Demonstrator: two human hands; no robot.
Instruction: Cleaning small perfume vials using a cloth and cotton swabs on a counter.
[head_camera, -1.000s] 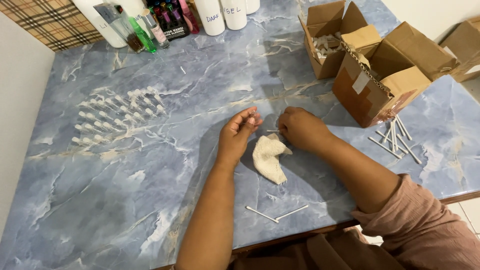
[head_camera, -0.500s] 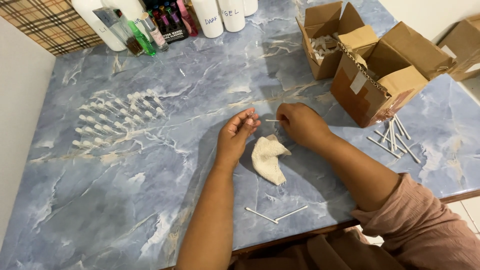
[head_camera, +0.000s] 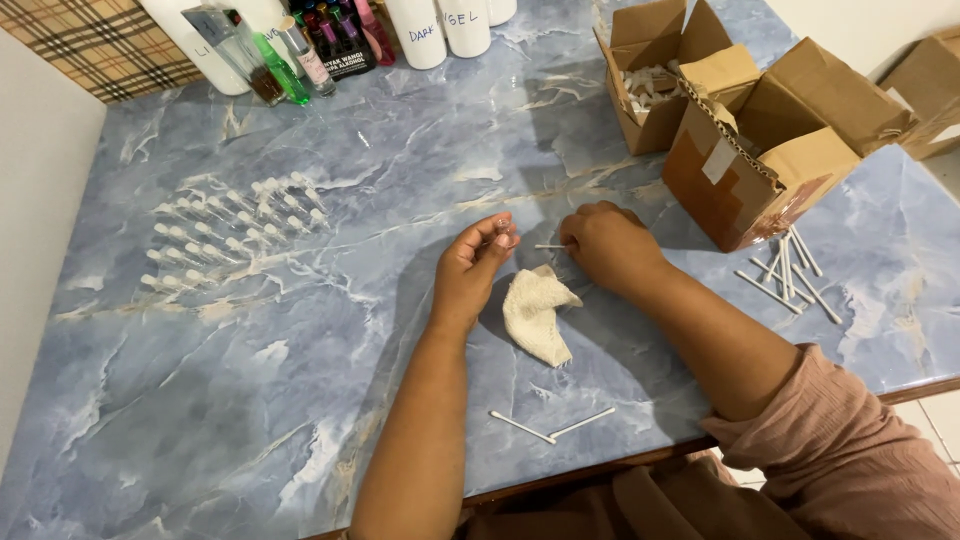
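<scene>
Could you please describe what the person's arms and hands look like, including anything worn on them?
Both the left hand and right hand are bare, with no gloves, rings or watch visible. The forearms are uncovered; a loose, crinkled dusty-pink sleeve covers the right upper arm.

Two bare forearms, dusty-pink crinkled sleeve (head_camera: 850, 450) pushed above the right elbow, matching garment below

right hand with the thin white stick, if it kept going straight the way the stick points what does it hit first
The right hand aims its thin white stick leftward at the small clear vial pinched in the left hand. That vial, or the fingertips around it, would likely be met first; depth is hard to judge.
</scene>
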